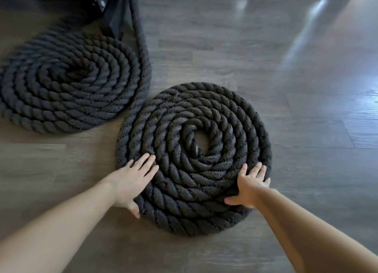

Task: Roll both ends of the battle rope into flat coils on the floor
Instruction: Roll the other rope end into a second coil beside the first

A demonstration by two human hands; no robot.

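Observation:
A thick black twisted battle rope lies on the wood-look floor in two flat spirals. The near coil point(194, 156) sits in the middle of the view, with a small open gap at its centre. My left hand point(131, 182) lies flat on its left rim, fingers spread, thumb against the outer turn. My right hand point(250, 186) presses flat on its right rim, fingers on top, thumb at the outer side. Neither hand is closed around the rope. The far coil point(67, 82) lies at the upper left, and a strand point(141, 37) runs from its right side toward the top.
A dark frame or anchor with a black strap point(114, 13) stands at the top left, where the rope leads. Grey-brown plank floor point(266, 68) stretches to the right, with bright light reflections at the upper right.

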